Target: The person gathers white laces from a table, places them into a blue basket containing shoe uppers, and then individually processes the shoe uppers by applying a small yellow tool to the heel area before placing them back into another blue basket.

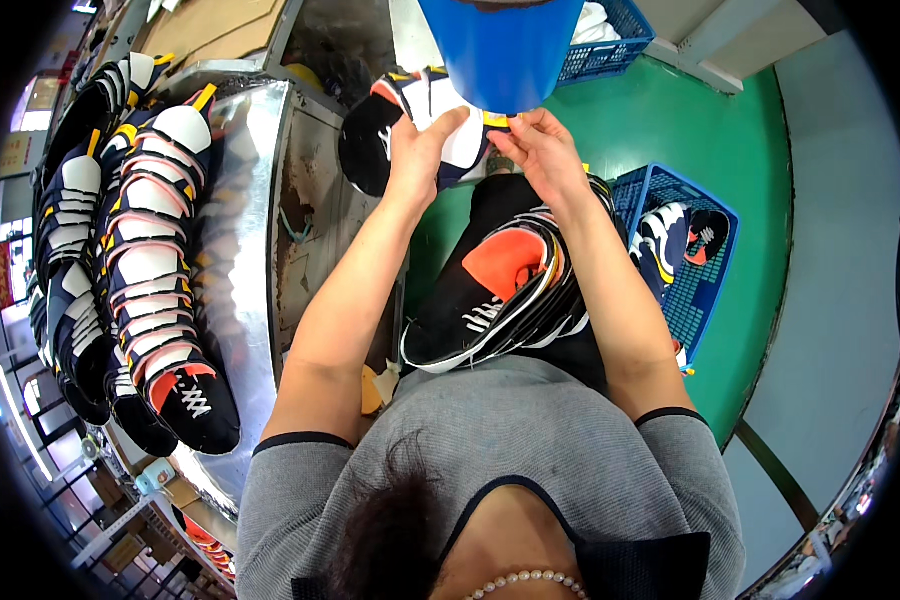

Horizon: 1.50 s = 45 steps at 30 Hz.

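From the head camera, the person's left hand [417,150] and right hand [540,150] are raised side by side in front of the body, both grasping one flat shoe upper [440,125] in white, black and navy with an orange edge. The left fingers lie across its white panel; the right fingertips pinch its yellow-trimmed edge. The piece sits just under a blue cylindrical bucket [502,50] at the top of the view. On the person's lap rests a fanned stack of shoe uppers [505,295], black with an orange patch and white stripes. To the right, on the green floor [740,150], a blue plastic crate [705,290] holds more uppers. At left, a shiny metal table [238,260] carries long overlapping rows of uppers [145,270].
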Each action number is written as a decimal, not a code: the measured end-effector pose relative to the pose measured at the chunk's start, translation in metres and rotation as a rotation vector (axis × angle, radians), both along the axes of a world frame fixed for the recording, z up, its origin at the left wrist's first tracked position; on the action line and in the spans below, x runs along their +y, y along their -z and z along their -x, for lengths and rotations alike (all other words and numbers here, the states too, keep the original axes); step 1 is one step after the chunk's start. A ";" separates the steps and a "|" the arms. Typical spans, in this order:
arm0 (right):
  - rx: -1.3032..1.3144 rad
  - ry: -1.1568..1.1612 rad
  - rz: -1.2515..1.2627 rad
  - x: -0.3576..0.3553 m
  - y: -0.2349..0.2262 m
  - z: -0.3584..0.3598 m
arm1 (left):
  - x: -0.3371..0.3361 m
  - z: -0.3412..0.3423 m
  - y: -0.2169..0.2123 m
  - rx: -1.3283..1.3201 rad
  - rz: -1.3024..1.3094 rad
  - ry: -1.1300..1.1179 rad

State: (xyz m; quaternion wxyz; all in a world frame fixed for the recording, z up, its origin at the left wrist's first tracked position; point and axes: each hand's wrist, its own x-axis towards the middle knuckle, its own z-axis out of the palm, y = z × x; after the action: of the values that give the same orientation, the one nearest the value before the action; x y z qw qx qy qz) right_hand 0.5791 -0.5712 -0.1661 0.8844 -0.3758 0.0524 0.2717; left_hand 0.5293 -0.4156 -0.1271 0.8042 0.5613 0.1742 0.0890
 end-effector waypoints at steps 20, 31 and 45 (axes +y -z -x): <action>0.043 0.112 0.203 0.015 0.023 -0.043 | -0.011 -0.020 0.019 0.306 0.507 -0.077; -1.078 -1.332 1.443 -0.045 -0.018 0.047 | -0.002 0.163 -0.133 0.173 0.130 -0.243; -0.883 -0.913 1.376 -0.081 0.015 0.059 | 0.227 0.407 -0.061 -0.120 -0.783 -1.256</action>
State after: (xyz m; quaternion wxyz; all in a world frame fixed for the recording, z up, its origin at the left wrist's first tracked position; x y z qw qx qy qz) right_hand 0.5198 -0.6519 -0.1809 0.2151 -0.8699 -0.2915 0.3346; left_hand 0.1225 -0.1887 -0.0665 0.3513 0.5957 0.3737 0.6181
